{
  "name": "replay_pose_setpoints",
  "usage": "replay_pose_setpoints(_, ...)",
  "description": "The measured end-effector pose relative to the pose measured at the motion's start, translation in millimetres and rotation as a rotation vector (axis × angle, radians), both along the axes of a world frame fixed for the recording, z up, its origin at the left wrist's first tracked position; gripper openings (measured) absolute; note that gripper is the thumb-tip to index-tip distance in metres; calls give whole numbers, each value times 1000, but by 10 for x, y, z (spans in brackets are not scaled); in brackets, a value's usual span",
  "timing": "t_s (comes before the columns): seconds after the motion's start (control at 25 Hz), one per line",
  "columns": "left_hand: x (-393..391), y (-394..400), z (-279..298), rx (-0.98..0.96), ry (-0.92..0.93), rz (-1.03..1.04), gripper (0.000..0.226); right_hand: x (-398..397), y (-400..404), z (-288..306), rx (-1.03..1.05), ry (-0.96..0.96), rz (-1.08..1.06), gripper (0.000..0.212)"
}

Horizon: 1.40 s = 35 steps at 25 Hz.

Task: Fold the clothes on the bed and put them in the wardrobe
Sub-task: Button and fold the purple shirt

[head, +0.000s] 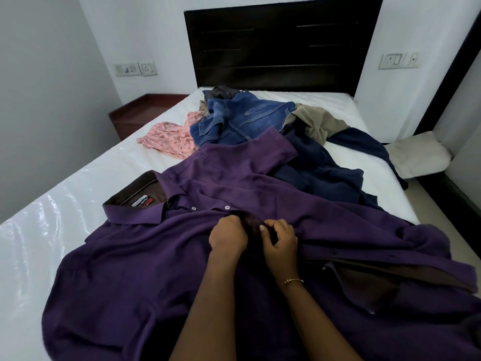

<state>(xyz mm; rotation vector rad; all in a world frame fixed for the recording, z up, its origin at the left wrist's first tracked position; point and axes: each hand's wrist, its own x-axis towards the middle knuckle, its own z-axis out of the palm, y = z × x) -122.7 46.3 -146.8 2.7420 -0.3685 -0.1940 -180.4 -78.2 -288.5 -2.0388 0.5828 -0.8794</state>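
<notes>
Purple cotton fills the near bed (65, 183): your shirt (135, 269) lies front-up, collar to the left and hem to the right, its long axis crosswise to you. Your left hand (227, 235) and right hand (279, 239) meet at mid-placket, each pinching the fabric edge, seemingly at a button. The collar label (140, 201) reads partly "Harley"; the rest is unreadable.

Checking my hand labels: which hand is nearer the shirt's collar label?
Left. The left hand grips the purple shirt placket on the side toward the collar label; the right hand sits just beyond it, farther from the label.
</notes>
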Motion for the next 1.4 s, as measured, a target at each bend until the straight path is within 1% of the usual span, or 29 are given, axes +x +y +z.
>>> replay_pose_setpoints(0.12, 21, -5, 53, -3, 45, -55, 4, -51, 16, 45, -53, -106, -43, 5)
replay_pose_setpoints(0.2, 25, 6, 51, 39, 66, -75, 13, -65, 19, 86, -74, -135, -37, 5)
replay_pose_setpoints(0.28, 32, 24, 35, 83, 31, -63, 23, -76, 34, 117, -80, -137, -19, 5)
replay_pose_setpoints(0.44, -12, -5, 61, 78, 7, 3, 37, -109, 78, 191, -79, -142, 23, 6)
replay_pose_setpoints(0.52, -35, -14, 126, 102, 22, -27, 38, -130, 88, 227, -84, -148, 34, 6)
replay_pose_setpoints(0.56, -33, -11, 170, 99, 29, -53, 32, -148, 99, 245, -81, -152, 39, 6)
replay_pose_setpoints(0.64, -22, 9, 292, 50, -9, -99, 7, -194, 127, 291, -66, -173, 36, 6)
replay_pose_setpoints(0.72, -56, -3, 403, -8, -59, -130, 21, -245, 149, 335, -59, -208, 15, 8)
replay_pose_setpoints(0.76, -97, -17, 450, -51, -40, -137, 23, -269, 157, 359, -62, -225, 3, 9)
replay_pose_setpoints(0.8, -118, -22, 475, -108, -3, -157, 21, -284, 167, 380, -63, -241, -4, 9)
replay_pose_setpoints(0.84, -132, -23, 475, -219, 80, -146, 17, -300, 169, 406, -58, -255, 1, 10)
replay_pose_setpoints(0.92, -170, -2, 519, -474, 251, -86, 10, -324, 168, 461, -30, -265, 23, 11)
replay_pose_setpoints(0.96, -190, 13, 552, -576, 309, -52, 9, -330, 165, 482, -8, -266, 34, 12)
replay_pose_setpoints(1.0, -188, 28, 556, -635, 347, -30, 8, -332, 161, 498, 20, -265, 48, 12)
replay_pose_setpoints(1.08, -204, 49, 595, -685, 414, -9, 9, -330, 149, 533, 89, -262, 84, 11)
replay_pose_setpoints(1.2, -196, 51, 585, -707, 451, 9, 9, -347, 122, 588, 180, -246, 138, 9)
replay_pose_setpoints(1.32, -180, 43, 561, -713, 442, 41, 8, -358, 89, 610, 252, -244, 191, 8)
replay_pose_setpoints(1.4, -178, 38, 549, -720, 421, 42, 9, -374, 79, 632, 343, -236, 236, 12)
